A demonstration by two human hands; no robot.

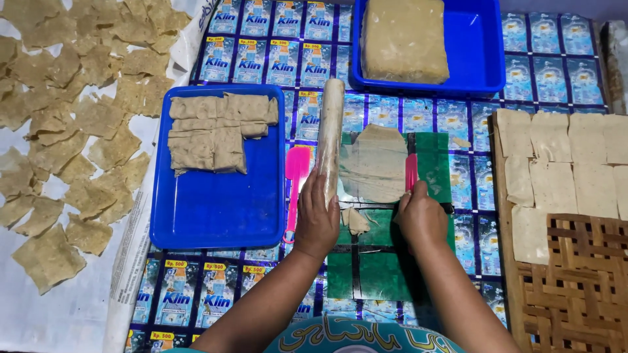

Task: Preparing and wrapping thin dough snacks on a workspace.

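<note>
The left hand (316,222) is seen curled loosely over the near end of a pale rolling pin (330,134), which lies lengthwise toward twelve o'clock. The right hand (422,219) is closed around a pink-handled tool (411,171), of which only the handle is shown. Between the two hands, a thin sheet of tan dough (374,163) is spread flat on a green cutting mat (366,265); a small dough scrap (356,222) is left at the sheet's six o'clock edge. Just at nine o'clock of the rolling pin, a pink spatula (296,176) is laid on the desk.

Farther toward nine o'clock, a shallow blue tray (216,209) is placed; folded strips of dough (216,131) are stacked in its far half, and its near half is bare. At twelve o'clock, a deeper blue tub (481,52) is filled on its left side by one large block of dough (404,40).

At three o'clock, square dough pieces (562,170) are set in rows on a wooden board (502,216), with a woven bamboo mat (579,287) resting over its near corner. At the far nine o'clock side, many irregular thin dough pieces (72,131) are scattered on a white sheet (59,314). The desk (458,117) is covered by glossy blue printed sachet wrap.
</note>
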